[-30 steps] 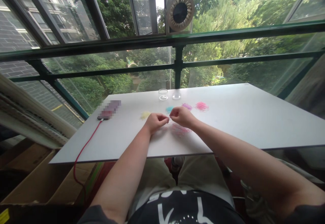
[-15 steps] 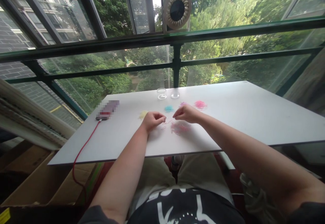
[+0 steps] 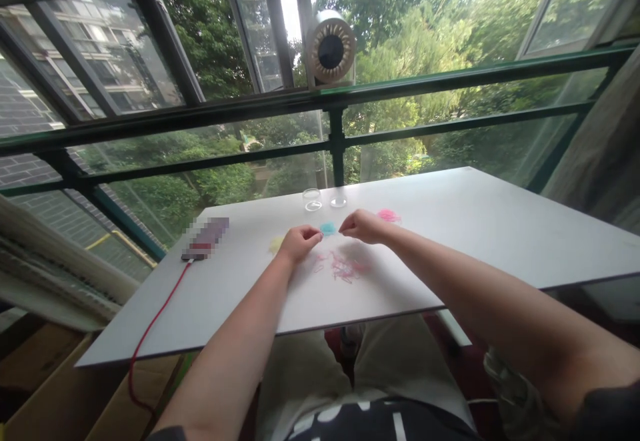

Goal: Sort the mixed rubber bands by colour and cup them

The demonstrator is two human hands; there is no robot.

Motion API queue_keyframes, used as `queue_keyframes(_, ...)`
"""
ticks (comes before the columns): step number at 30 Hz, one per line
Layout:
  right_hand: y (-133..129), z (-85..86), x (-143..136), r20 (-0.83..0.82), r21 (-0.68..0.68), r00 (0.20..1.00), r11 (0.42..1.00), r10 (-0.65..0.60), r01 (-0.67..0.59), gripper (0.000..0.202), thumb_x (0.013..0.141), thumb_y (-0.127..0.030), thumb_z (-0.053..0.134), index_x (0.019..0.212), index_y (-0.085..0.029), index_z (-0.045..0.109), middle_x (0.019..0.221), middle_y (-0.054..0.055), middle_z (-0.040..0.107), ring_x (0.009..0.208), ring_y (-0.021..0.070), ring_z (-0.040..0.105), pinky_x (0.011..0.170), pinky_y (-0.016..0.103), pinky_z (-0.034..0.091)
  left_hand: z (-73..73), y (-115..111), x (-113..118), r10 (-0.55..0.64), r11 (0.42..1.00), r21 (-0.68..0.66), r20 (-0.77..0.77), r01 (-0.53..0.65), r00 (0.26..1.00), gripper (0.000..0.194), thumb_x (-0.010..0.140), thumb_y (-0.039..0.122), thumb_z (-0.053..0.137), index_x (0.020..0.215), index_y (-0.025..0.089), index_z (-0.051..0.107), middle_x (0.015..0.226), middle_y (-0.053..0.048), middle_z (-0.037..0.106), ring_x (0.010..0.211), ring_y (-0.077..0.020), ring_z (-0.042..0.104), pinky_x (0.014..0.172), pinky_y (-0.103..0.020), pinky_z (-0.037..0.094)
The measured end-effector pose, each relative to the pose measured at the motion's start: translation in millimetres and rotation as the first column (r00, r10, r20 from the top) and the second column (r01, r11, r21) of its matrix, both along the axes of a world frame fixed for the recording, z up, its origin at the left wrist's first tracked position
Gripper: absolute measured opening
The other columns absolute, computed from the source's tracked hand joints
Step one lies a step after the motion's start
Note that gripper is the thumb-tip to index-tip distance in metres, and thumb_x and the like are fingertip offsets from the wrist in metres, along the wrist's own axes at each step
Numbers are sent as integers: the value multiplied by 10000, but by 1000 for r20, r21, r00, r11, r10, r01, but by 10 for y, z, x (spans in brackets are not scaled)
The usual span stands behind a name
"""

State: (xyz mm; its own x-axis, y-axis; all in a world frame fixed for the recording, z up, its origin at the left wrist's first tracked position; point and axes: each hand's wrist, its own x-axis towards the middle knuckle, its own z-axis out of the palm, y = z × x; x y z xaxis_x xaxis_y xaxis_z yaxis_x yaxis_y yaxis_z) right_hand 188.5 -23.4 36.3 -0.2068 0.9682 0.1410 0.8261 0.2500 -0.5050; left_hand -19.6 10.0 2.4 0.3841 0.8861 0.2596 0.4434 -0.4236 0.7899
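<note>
My left hand [image 3: 301, 243] is held low over the white table, thumb and fingertips pinched together. Opposite it, my right hand [image 3: 364, 226] is also pinched, its fingertips a short gap from the left ones. Whatever either pinch holds is too small to make out. Below and between the hands lies a loose scatter of thin pale-pink strands [image 3: 345, 269], perhaps small elastic bands. A teal heap [image 3: 327, 228] sits just beyond the fingertips. A pale-yellow heap [image 3: 275, 245] lies left of my left hand, and a bright-pink heap [image 3: 389, 215] lies behind my right hand.
Two small clear round containers [image 3: 312, 195] stand near the table's far edge. A pixelated device [image 3: 207, 235] with a red cable [image 3: 165, 311] lies at the left of the white table [image 3: 480, 241]. Beyond are a green railing and a round fan-like object [image 3: 331, 51].
The camera view has shifted, so the scene sits lower and slightly left. Both hands stay pinched close together. The purple heap seen earlier behind my right hand is now hidden.
</note>
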Motion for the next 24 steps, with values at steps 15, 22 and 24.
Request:
queue_keyframes(15,601,102,-234,299,100,954,994,3,-35,46,627,-157,674,632,-196,695,589,14,634,547,122,520,507,229,320,202,531,332,101,984,174,-398,-34,912,97,621,247,657,665,210,735,658,-59,665,589,-193,553,588,-285,395)
queue_keyframes(22,608,197,-286,341,55,939,997,39,-62,146,767,-217,587,785,-190,729,714,38,695,601,118,559,539,222,347,300,520,311,103,978,206,-426,-14,899,156,652,250,626,752,216,741,713,-59,688,640,-198,574,609,-281,405)
queue_keyframes(24,557,284,-246,357,30,933,998,35,-49,185,778,-185,561,865,-200,724,775,30,706,639,118,572,559,216,359,340,500,266,108,976,216,-419,-17,902,175,661,247,622,791,217,736,754,-53,699,681,-193,587,633,-270,415)
